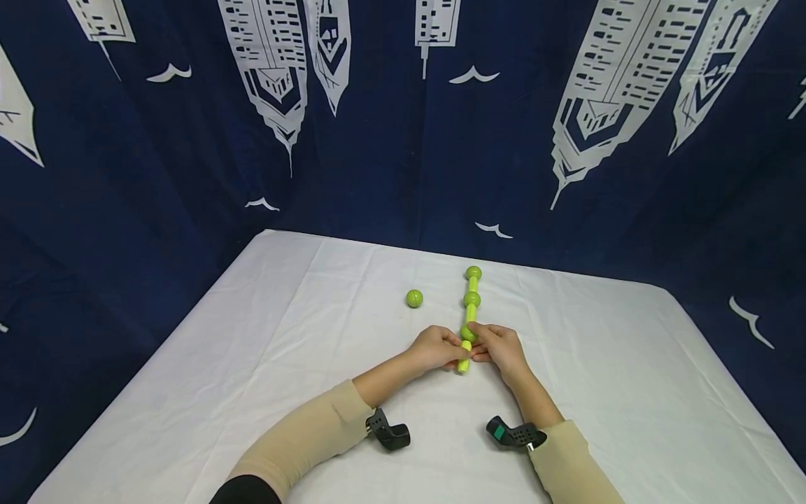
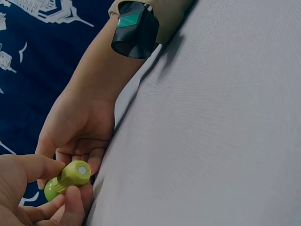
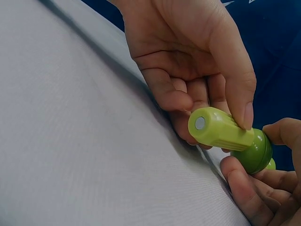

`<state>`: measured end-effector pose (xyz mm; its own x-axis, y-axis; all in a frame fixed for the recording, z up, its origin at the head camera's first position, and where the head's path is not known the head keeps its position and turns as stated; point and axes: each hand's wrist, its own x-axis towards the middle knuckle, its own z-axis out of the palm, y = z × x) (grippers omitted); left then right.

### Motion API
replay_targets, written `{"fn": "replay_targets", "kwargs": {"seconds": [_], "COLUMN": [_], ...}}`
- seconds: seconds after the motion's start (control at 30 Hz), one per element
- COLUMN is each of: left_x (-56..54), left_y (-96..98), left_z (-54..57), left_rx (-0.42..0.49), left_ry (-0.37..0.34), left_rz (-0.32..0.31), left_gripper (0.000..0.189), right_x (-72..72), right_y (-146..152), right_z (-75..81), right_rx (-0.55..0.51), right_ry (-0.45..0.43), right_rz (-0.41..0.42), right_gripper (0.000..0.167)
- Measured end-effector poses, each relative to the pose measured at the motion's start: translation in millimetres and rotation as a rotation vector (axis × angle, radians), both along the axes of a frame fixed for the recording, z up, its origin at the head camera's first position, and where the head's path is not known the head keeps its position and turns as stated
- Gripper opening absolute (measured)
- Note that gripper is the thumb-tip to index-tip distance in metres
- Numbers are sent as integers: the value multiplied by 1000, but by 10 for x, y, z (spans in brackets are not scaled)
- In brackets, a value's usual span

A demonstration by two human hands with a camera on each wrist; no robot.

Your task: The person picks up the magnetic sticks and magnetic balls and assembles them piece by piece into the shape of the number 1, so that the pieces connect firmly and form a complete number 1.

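A chain of green balls and yellow-green rods runs away from me on the white table, its far ball (image 1: 474, 273) farthest and a middle ball (image 1: 471, 299) between. My left hand (image 1: 436, 348) pinches the nearest rod (image 3: 217, 129), thumb on its ridged side. A round silvery spot shows on that rod's free end. My right hand (image 1: 502, 348) grips the nearest ball (image 3: 254, 153), which touches the rod's other end. In the left wrist view the fingers of both hands hide most of this ball.
A loose green ball (image 1: 414, 299) lies left of the chain. The table (image 1: 302, 308) has a white, creased cloth. Behind it hangs a dark blue curtain (image 1: 390, 175) with white building prints. Black wrist cameras (image 1: 392, 435) sit on both forearms.
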<state>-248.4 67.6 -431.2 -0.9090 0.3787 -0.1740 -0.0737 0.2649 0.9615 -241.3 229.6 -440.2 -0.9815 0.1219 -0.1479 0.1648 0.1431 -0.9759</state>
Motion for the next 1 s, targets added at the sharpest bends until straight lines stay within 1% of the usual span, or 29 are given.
{"fn": "replay_targets", "kwargs": {"seconds": [0.3, 0.57, 1.0], "left_x": [19, 21, 24], "left_y": [26, 36, 39], "left_z": [-7, -17, -15], "left_rx": [15, 9, 16], "left_ry": [0, -6, 2], "left_rz": [7, 13, 12], "left_gripper": [15, 14, 13], "right_x": [-9, -14, -9], "right_y": [2, 0, -2], "right_z": [-12, -20, -11], "right_rx": [7, 6, 18], "right_ry": [-2, -3, -9], "right_rz": [-6, -7, -9], "right_gripper": [41, 39, 42]}}
